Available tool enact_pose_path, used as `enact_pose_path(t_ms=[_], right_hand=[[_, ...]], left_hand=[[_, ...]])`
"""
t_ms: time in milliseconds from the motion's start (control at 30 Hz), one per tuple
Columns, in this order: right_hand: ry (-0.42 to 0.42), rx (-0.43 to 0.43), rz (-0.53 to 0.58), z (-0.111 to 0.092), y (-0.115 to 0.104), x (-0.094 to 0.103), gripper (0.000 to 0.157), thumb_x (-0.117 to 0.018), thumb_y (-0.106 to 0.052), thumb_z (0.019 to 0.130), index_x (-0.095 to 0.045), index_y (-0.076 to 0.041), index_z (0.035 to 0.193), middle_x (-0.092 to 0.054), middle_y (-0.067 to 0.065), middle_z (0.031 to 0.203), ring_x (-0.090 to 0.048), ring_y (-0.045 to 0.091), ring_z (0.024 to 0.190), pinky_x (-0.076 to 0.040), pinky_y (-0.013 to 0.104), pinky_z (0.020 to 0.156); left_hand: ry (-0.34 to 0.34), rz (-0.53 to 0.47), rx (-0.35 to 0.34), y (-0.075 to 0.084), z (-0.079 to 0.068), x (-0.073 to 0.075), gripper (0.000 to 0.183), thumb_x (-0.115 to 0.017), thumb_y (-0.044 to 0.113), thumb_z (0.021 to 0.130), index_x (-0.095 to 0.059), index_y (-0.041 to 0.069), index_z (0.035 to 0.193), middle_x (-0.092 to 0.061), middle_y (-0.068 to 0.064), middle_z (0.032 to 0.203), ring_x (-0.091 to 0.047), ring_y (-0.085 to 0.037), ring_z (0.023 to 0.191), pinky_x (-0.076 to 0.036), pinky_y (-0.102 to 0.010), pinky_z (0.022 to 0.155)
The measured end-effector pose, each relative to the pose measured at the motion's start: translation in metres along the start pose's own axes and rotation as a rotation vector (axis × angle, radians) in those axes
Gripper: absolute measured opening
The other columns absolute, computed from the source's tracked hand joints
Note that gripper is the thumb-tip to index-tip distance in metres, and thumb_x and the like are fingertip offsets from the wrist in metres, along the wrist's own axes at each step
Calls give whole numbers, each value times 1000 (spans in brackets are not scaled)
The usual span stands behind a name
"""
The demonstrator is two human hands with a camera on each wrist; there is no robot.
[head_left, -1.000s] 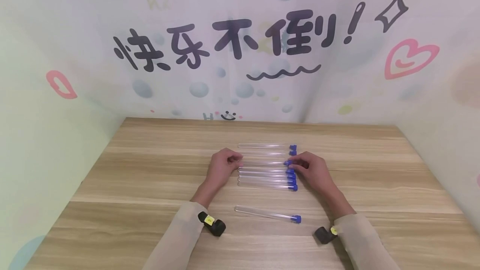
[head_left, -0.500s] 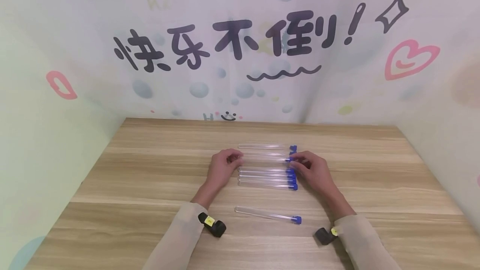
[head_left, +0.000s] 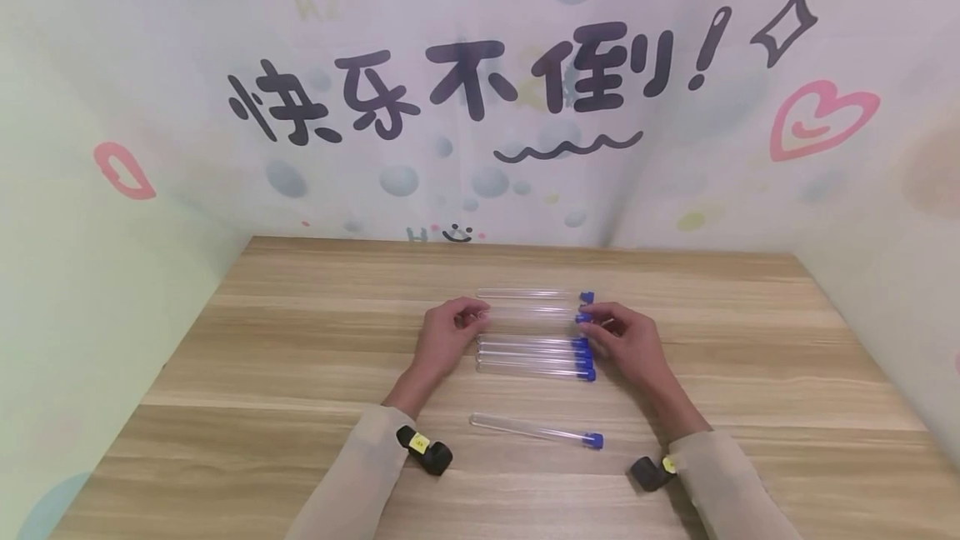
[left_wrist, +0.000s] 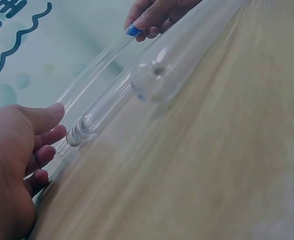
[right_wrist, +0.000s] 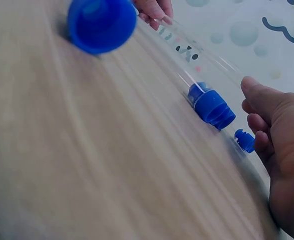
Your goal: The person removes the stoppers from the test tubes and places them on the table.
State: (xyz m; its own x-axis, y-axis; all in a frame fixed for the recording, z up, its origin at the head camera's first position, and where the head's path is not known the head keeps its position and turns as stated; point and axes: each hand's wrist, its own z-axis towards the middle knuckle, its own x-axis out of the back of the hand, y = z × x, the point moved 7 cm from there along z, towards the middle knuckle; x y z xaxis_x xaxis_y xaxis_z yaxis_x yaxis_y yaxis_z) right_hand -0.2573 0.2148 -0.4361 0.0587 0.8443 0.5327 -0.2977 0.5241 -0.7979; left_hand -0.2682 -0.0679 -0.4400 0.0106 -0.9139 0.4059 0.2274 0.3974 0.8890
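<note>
Basically, over the last sec the slim clear test tube (left_wrist: 92, 71) w/ a blue plastic cap (head_left: 582, 318) has shifted off from the tight group of clear blue-capped tubes (head_left: 534, 357) toward the far edge of the light wood-grain table (head_left: 337, 290); most of that came in the 1st half, v. little since. Other tubes haven't visibly moved. For the work in hand, I'd judge, this one is parted from the group and counts w/ the looser far ones: it's just beside the next clear tube (head_left: 528, 309), w/ the farthest clear tube (head_left: 528, 294) beyond. L hand (head_left: 444, 336) pinches its rounded end b/w thumb and finger; R hand (head_left: 630, 344) pinches the capped end.

View vs. view: only head gives the whole layout, incl. the lone clear blue-capped tube (head_left: 525, 427) lying slightly askew, nearer the person. Height's unclear there, tho; both wrist cams show the held tube against the white printed backdrop (head_left: 375, 157), so prob. lifted off the wood. R wrist adds a hollow in the big close-up blue cap (right_wrist: 101, 25), prob. the lone tube's, plus a small blue cap (right_wrist: 244, 141) by the curled R fingers; can't tell whose. L wrist shows the held tube's cap under the R fingers; R wrist hides it.
</note>
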Motion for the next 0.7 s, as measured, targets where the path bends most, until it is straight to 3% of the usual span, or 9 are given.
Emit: enact_pose_path(t_ms=[300, 700], right_hand=[[30, -62, 61, -2, -1, 3, 22, -74, -25, 85, -72, -16, 105, -69, 0, 97, -61, 17, 83, -49, 21, 67], [116, -72, -4, -1, 0, 9, 23, -75, -32, 82, -74, -16, 99, -72, -4, 92, -64, 14, 83, -48, 17, 69]], left_hand=[[2, -17, -42, 1, 0, 0, 17, -78, 16, 80, -73, 14, 97, -63, 5, 80, -55, -14, 72, -47, -27, 64], [-21, -41, -100, 11, -3, -1, 15, -79, 18, 79, -74, 13, 92, -59, 4, 71, -50, -14, 64, -41, -24, 56]])
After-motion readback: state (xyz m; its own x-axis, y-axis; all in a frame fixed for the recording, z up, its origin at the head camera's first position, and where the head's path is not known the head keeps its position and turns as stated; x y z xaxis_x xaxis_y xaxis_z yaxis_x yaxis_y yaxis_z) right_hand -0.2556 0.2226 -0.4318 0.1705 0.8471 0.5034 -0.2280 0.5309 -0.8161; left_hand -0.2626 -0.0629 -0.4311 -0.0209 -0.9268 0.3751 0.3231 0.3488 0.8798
